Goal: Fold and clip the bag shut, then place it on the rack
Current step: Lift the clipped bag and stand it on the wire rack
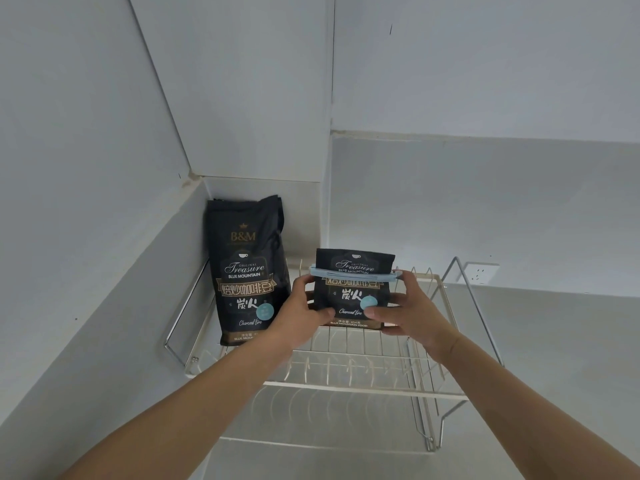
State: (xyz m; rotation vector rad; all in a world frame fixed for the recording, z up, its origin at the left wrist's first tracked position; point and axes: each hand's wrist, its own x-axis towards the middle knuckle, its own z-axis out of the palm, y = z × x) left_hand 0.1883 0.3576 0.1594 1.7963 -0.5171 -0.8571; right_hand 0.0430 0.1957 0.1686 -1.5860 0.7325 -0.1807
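Folding and clipping looked finished: the bag (351, 292) had its top doubled over and a pale blue clip (353, 273) ran across the fold. The left hand (304, 311) and right hand (403, 311) each clasped a side of it, thumbs on its front, holding it upright over the wire rack (346, 382), just beside a taller unfolded bag (247, 271) standing at the rack's back corner. Whether its base touched the wires could not be told; only setting down and releasing seemed left.

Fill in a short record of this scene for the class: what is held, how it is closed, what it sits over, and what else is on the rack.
held item: folded coffee bag, gripped by left hand and right hand
closure: blue clip across the folded top
position: at the wire rack; contact unclear
also on rack: taller coffee bag, upright, unclipped, in the corner
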